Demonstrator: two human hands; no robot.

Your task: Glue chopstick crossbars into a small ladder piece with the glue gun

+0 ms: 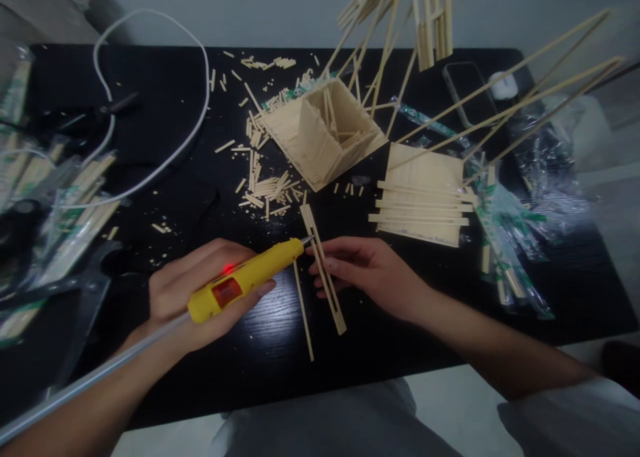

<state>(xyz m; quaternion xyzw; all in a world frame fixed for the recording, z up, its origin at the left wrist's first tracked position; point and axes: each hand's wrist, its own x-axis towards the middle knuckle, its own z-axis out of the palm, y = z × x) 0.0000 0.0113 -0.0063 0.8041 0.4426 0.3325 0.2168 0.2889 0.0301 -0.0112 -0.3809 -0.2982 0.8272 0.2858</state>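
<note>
My left hand (193, 287) is wrapped round a yellow glue gun (245, 278) with a red light lit on its body. The gun's tip touches a pair of long wooden sticks (323, 267) lying on the black table (165, 150). My right hand (367, 270) pinches those sticks from the right, fingers closed on them. A single thin stick (303, 310) lies just left of the pair. Beyond them stands a tilted open box of wooden sticks (325, 130), and to its right a flat panel of sticks (425, 194).
Short stick offcuts (265, 184) litter the table's middle. A white cable (150, 90) loops at the left. Wrapped chopstick packets lie at the left (60, 204) and right (505, 244). A phone (465, 90) rests far right. A tall stick framework (430, 24) rises at the back.
</note>
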